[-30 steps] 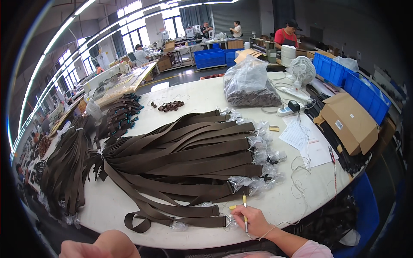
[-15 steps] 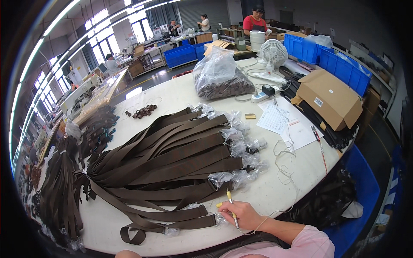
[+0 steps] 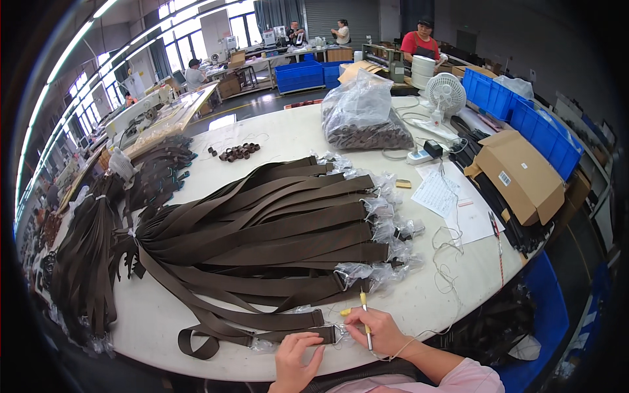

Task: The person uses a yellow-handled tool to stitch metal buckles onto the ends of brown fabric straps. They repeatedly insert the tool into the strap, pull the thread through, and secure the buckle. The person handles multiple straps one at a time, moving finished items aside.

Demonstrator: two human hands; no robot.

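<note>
Dark brown webbing straps (image 3: pixel 282 226) fan across the table, gathered by a tie at the left. Their right-hand ends carry clear plastic wrapping (image 3: pixel 386 223). My left hand (image 3: pixel 298 359) rests its fingertips on the near strap end (image 3: pixel 295 338), thumb held apart. Just right of that end, my right hand (image 3: pixel 380 334) grips a slim pen-like tool (image 3: pixel 368 337), silver with a yellow upper part, held upright. A thin cord runs from around this hand across the table. Something yellow shows at the right fingertips; a small plastic-wrapped buckle lies beside them.
Beyond the straps stand a bag of brown pieces (image 3: pixel 367 118), a white fan (image 3: pixel 445 95) and a cardboard box (image 3: pixel 517 173). Brown rings (image 3: pixel 239 152), papers (image 3: pixel 452 196) and scissors (image 3: pixel 496 229) lie around. A co-worker in red (image 3: pixel 419 46) stands beyond the table.
My left hand has come in from the lower edge onto the near strap end. My right hand keeps the tool beside that end. The view has swung a little left.
</note>
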